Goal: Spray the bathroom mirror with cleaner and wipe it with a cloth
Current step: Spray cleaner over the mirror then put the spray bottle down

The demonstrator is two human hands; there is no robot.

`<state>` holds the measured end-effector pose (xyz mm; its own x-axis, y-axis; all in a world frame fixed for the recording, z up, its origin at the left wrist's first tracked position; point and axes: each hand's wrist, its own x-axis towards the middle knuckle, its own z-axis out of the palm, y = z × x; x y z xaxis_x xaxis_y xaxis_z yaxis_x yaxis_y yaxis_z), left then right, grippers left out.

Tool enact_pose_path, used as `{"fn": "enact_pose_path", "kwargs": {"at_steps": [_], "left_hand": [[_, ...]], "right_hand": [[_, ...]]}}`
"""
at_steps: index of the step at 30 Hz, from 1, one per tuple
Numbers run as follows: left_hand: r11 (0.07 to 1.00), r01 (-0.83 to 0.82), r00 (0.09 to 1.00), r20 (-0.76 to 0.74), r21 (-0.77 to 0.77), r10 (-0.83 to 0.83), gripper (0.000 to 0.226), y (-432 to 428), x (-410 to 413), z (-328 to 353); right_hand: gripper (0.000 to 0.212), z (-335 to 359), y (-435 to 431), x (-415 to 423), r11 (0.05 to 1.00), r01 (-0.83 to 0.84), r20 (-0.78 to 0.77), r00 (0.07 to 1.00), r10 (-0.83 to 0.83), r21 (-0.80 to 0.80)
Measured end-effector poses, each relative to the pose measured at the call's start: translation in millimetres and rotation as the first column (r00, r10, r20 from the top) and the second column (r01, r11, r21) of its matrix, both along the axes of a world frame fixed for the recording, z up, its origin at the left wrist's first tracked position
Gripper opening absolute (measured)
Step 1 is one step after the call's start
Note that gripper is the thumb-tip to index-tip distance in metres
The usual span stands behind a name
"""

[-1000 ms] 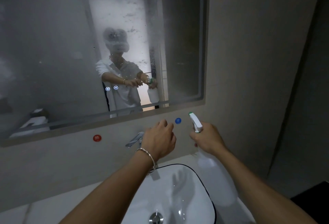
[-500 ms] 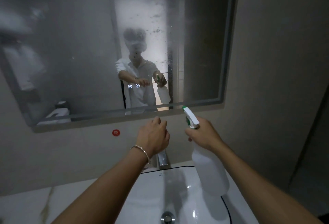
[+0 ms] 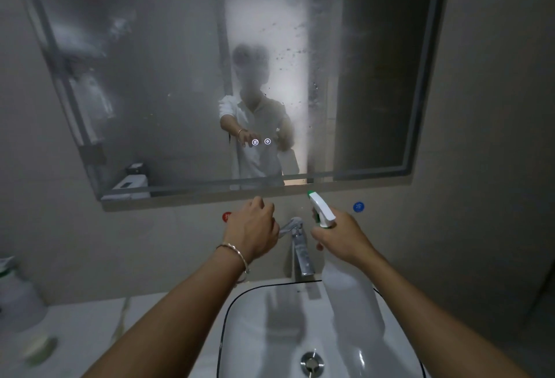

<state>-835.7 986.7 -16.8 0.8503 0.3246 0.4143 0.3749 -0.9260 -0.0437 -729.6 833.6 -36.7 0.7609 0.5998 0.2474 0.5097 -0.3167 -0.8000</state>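
Note:
The bathroom mirror (image 3: 168, 83) fills the wall ahead, hazy with mist and droplets, and shows a blurred reflection of a person. My right hand (image 3: 342, 236) grips the neck of a white spray bottle (image 3: 351, 299) with a white and green nozzle pointing up at the mirror's lower edge. My left hand (image 3: 253, 230), with a thin bracelet at the wrist, hovers just left of it with loosely curled fingers and holds nothing. No cloth is in view.
A chrome tap (image 3: 298, 248) stands behind the white basin (image 3: 270, 317) below my arms. Red (image 3: 226, 217) and blue (image 3: 358, 207) round stickers sit on the wall under the mirror. A pale container (image 3: 15, 296) and a small round object (image 3: 40, 346) lie on the counter at left.
The view has swung left, so the mirror's left side and the tap show. Both hands keep their pose, with the bottle still pointed at the mirror.

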Motion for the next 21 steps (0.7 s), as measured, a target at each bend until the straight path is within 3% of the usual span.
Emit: {"fn": "enact_pose_path", "kwargs": {"at_steps": [5,11,17,21], "left_hand": [[1.0,-0.001,1.0,-0.005,-0.01,0.0,0.031,7,-12,-3],[1.0,0.003,1.0,-0.001,-0.015,-0.003,0.031,19,-29,-6],[0.999,-0.033,0.999,0.019,-0.021,0.033,0.029,41,-55,-3],[0.998,-0.06,0.998,0.033,0.002,0.06,0.029,58,-75,5]], "right_hand": [[0.007,-8,7,-14,0.999,0.039,0.019,0.999,-0.039,-0.007],[0.015,-6,19,-32,0.995,0.091,0.044,0.995,-0.09,-0.042],[0.006,6,43,-52,1.0,0.004,0.013,1.0,-0.004,-0.001],[0.016,21,65,-66,0.999,-0.036,0.033,0.999,0.035,0.014]]}}
